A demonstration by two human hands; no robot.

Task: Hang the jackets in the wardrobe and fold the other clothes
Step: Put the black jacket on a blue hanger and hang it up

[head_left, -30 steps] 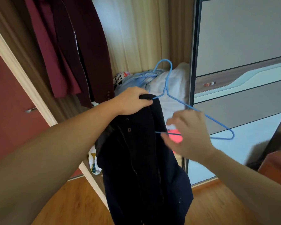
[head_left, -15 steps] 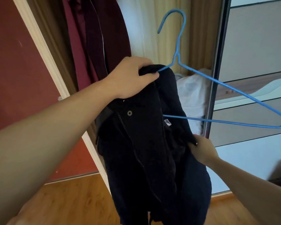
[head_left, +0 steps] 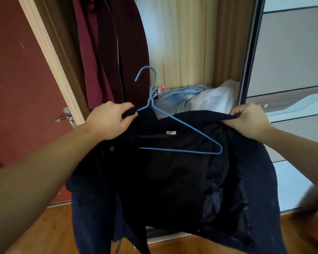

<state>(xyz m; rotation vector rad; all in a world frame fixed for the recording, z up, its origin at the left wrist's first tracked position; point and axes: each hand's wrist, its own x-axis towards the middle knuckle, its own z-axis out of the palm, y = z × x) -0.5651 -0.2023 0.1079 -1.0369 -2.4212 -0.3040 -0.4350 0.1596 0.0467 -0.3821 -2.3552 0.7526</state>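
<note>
Where half a second ago it hung bunched from one hand, the dark navy jacket is now spread open before the wardrobe. Left hand pinches its collar and the blue wire hanger; right hand grips the opposite shoulder edge. White label: unreadable. Wardrobe holds maroon coats and heaped pale clothes.

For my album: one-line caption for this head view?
Both hands, left and right, spread a dark jacket over a blue hanger before the wardrobe.
</note>
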